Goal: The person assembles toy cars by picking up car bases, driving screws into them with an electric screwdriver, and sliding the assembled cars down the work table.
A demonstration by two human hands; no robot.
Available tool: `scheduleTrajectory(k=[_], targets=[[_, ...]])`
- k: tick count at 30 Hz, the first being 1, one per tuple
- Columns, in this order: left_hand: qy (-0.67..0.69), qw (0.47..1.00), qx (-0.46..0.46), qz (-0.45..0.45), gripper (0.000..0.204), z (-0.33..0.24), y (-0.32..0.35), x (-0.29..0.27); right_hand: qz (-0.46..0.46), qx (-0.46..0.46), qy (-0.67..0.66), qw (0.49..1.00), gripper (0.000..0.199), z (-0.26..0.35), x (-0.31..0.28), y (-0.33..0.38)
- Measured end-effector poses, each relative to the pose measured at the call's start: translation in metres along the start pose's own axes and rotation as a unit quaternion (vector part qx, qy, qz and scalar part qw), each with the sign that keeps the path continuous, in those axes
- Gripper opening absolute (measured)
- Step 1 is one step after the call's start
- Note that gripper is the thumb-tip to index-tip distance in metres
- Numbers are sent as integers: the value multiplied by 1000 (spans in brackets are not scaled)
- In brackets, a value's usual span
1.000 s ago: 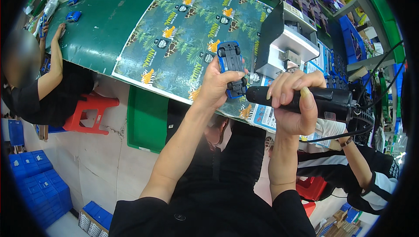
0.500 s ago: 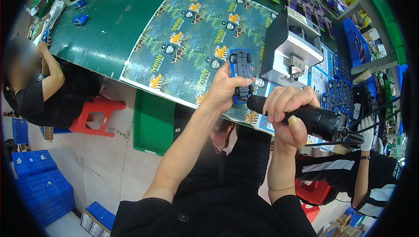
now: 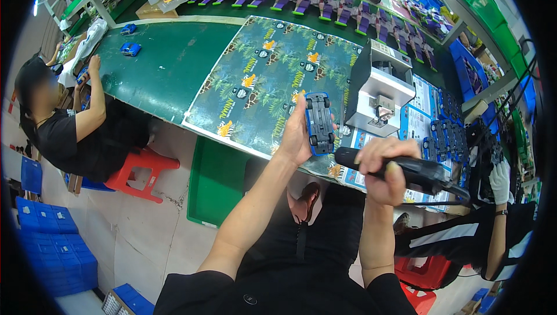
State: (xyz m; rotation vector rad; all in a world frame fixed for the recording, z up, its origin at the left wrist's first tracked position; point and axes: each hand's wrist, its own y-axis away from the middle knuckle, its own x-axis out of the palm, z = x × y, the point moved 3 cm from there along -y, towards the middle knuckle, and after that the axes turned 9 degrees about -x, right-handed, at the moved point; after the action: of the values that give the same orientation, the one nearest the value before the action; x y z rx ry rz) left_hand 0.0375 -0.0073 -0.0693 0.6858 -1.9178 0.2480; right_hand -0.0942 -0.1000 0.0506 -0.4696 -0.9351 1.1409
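My left hand (image 3: 295, 138) holds a blue toy car (image 3: 320, 120) from its left side and from beneath. The car is upside down, so its black underside and wheels face up. Wrapped in my right hand (image 3: 380, 167) is a black electric screwdriver (image 3: 423, 174) with a cord at its rear. Its front end points left and sits just right of the car's near end; I cannot make out the bit. Beyond the screwdriver stands a boxy silver-and-black machine (image 3: 378, 97).
An animal-print sheet (image 3: 261, 83) covers part of the green table (image 3: 165, 62). Several upturned blue cars (image 3: 444, 141) lie at right; two more cars (image 3: 131, 49) are far left. Co-workers sit on both sides, the right one wearing a white glove (image 3: 499, 182). A green bin (image 3: 216, 181) stands below the table.
My left thumb has come off the car's underside and now lies along its side. The whole view has shifted, with the scene sitting lower and more of the far table showing.
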Motion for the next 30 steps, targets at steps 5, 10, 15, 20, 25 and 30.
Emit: scheduleTrajectory(k=[5,10,15,20,25,30], targets=[[-1,1000,-10,-27,82,-13,6,10,-26,-52,134,989,18,23,-45,3],[-584,757,271,-112,50,-68,12,27,-99,-6,241,966,11,13,-86,16],[-887,330,317,63,79,-99,9,11,-124,3,199,972,9,14,-103,19],[-959,204,193,-47,93,-188,42,-40,-93,3,217,972,9,22,-104,19],[-911,176,247,-281,104,-256,118,-112,-81,4,209,974,10,12,-97,14],[-849,279,347,-285,77,-218,129,-96,-91,-11,204,975,13,9,-90,17]])
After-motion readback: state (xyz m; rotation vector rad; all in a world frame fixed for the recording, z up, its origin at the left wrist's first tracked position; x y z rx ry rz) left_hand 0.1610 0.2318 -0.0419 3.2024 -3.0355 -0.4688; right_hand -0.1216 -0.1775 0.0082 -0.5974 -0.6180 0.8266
